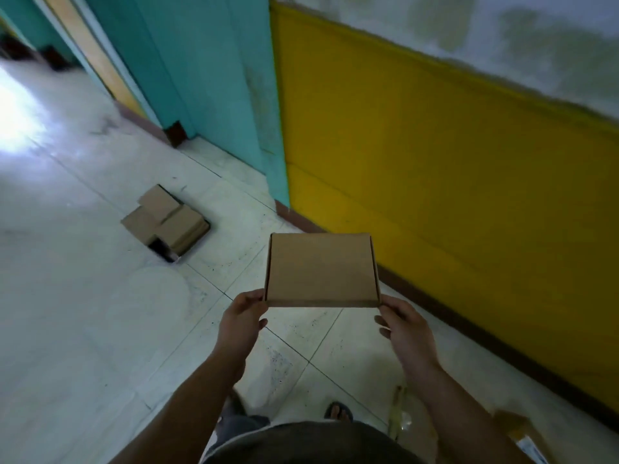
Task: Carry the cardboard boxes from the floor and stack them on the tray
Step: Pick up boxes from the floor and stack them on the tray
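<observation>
I held a flat, closed cardboard box [322, 269] out in front of me, up off the tiled floor [83, 313], its top face level and turned toward me. My left hand [242, 318] pinched its near left corner, thumb on top and fingers curled beneath. My right hand [403, 324] gripped the near right corner in the same way, so the box hung between both hands by its near edge. Ahead and to my left, well apart from the one I carried, a pile of boxes [165, 222] lay on the floor, several of them overlapping. A dark shape [160, 246] showed under the near edge of the pile, but I could not tell what it was. The yellow wall [435, 162] ran along my right side, meeting a teal panel [207, 78] farther on. Below the box my sandalled foot [338, 411] stood on the tiles.
</observation>
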